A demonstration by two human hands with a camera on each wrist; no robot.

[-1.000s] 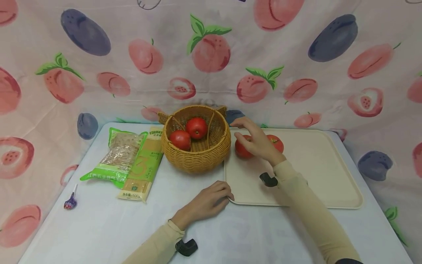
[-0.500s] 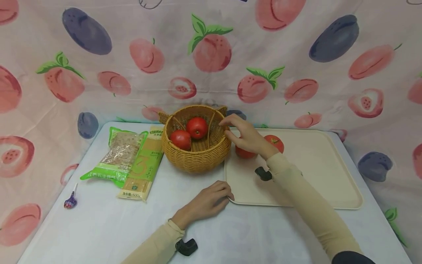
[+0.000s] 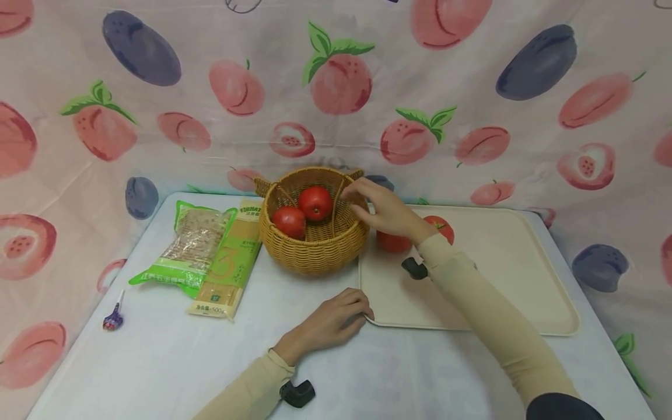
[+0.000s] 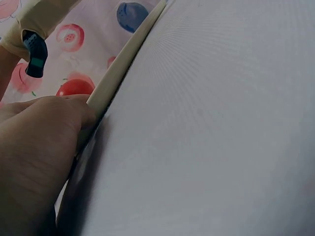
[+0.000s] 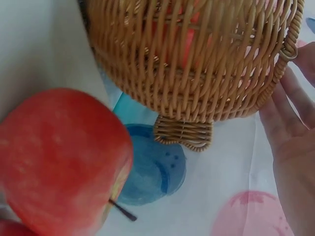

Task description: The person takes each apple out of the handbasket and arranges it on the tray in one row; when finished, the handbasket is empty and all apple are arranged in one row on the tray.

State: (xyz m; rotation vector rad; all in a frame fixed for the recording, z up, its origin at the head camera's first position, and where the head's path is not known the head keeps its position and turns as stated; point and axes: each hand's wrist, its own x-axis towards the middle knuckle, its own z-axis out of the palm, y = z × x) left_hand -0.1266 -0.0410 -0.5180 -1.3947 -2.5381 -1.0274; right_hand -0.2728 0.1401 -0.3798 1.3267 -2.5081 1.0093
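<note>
A woven basket (image 3: 314, 256) with two red apples (image 3: 316, 203) inside stands left of a cream tray (image 3: 504, 268). My right hand (image 3: 385, 210) reaches over the basket's right rim, its fingers loosely bent and nothing held between them. In the right wrist view, the fingers (image 5: 290, 105) show at the rim, close to a small metal ring. Under that hand, a red apple (image 3: 394, 242) lies on the tray. Beside it is a red fruit with a green top, like a tomato (image 3: 441, 226). My left hand (image 3: 331, 319) grips the tray's near-left corner, its fingers curled over the edge.
Left of the basket lie a green-edged clear bag of food (image 3: 194, 245) and a flat green pack of noodles (image 3: 231, 262). A wrapped lollipop (image 3: 113, 318) is near the table's left edge. Behind the white table (image 3: 157, 361) hangs a fruit-print cloth (image 3: 252, 35).
My right hand has moved left, from above the apple on the tray to over the basket's right rim. The left hand has stayed at the tray corner.
</note>
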